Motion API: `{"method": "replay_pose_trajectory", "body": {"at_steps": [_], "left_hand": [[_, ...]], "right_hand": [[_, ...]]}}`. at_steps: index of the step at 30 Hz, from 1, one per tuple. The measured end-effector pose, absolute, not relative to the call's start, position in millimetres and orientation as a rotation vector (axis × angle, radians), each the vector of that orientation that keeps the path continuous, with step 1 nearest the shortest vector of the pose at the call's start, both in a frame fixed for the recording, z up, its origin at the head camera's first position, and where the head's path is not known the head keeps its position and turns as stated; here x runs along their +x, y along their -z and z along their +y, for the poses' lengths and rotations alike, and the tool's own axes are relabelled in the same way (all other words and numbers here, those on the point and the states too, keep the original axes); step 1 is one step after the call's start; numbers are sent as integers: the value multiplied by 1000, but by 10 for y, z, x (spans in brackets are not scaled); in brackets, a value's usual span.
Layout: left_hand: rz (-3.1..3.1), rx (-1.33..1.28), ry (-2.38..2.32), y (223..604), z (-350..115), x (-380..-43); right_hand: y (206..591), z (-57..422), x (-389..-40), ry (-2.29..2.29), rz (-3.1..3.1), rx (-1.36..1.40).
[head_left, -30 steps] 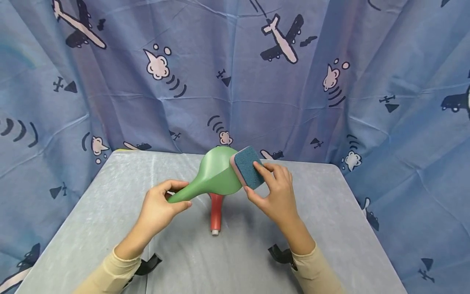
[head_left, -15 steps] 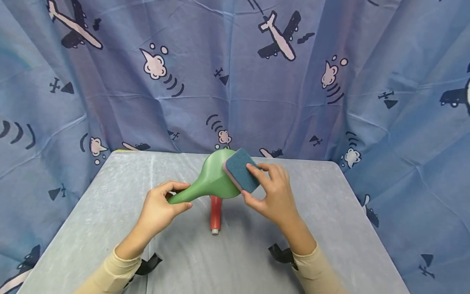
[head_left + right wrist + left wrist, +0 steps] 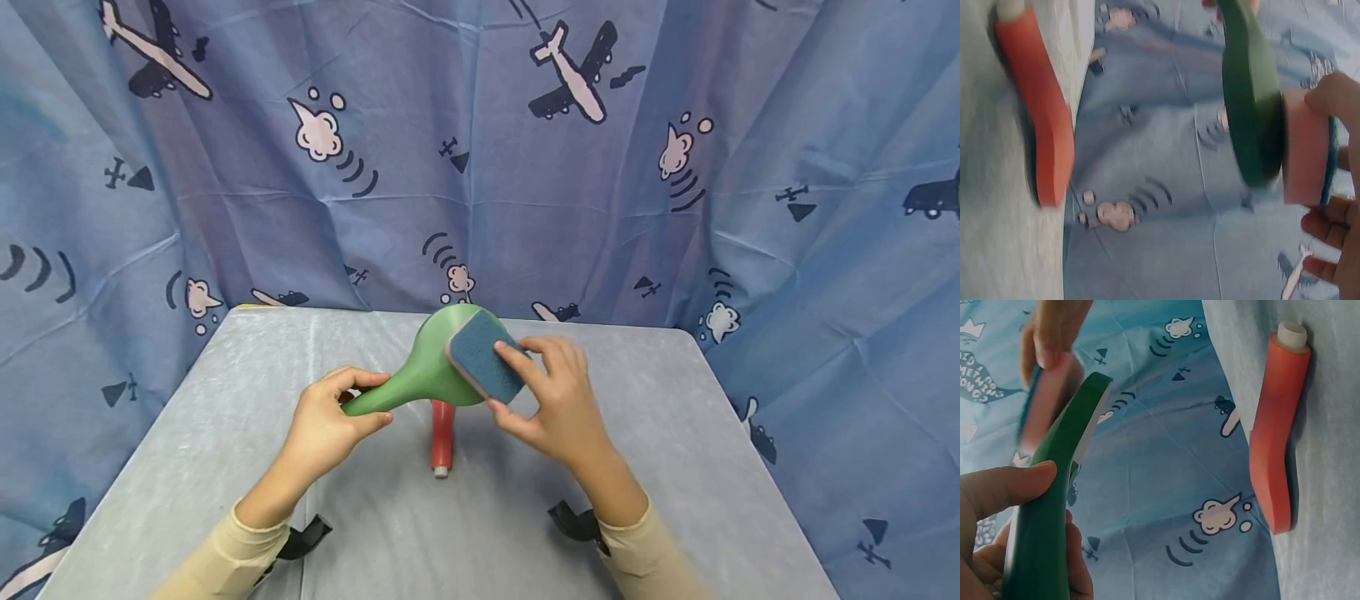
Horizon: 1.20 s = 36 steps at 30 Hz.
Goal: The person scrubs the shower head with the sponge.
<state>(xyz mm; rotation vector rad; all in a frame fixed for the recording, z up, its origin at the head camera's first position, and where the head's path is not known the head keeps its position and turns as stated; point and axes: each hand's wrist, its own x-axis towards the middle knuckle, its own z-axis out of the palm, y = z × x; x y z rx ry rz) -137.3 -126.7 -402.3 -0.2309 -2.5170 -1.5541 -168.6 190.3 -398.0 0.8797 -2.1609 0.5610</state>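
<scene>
Both hands are busy here, and both grips are full! The left hand [image 3: 322, 425] has the paddle [image 3: 420, 371] by its slim green handle, a narrow hold, with the thumb on one side and the fingers round the other. The left wrist view shows it nicely: thumb [image 3: 1035, 481] laid across the handle, fingertips [image 3: 1079, 562] showing past the far edge. Over to the right hand [image 3: 562, 400], and it's the sponge [image 3: 480, 354] in a wider pinch, thumb and fingers set apart by the sponge's body. From the head, the index finger rests on the blue face while the thumb sits at the lower edge; the right wrist view shows more fingers below, bent. And the sponge is right there at the paddle's broad head, pink side facing the green, covering part of it from above; touching or just beside it, I cannot quite tell. The paddle hangs tilted over the grey table [image 3: 690, 450], handle low toward the left hand, head up and away. Beneath it lies the red piece [image 3: 442, 433], pale tip pointing toward the person, its far end hidden by the paddle from the head, and neither hand touches it.
</scene>
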Motion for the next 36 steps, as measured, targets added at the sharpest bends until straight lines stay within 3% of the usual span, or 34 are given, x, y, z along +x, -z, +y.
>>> {"method": "replay_pose_trajectory", "body": {"at_steps": [6,15,24,32,36], "left_hand": [[-2519,-245,1550,3997,-1283,-1363],[-2514,-247,1521,4002,-1299,-1379],[-2502,-251,1545,3982,-1319,-1366],[-2523,-246,1540,4000,-1291,-1360],[-2535,-259,1556,4015,-1269,-1361]], "right_hand": [[3967,2086,-1746,-635,-2221,680],[3993,1770,-1597,-528,-2121,982],[4009,1959,-1696,-639,-2227,672],[3992,1781,-1610,-542,-2139,950],[3967,1848,-1629,-561,-2178,855]]}}
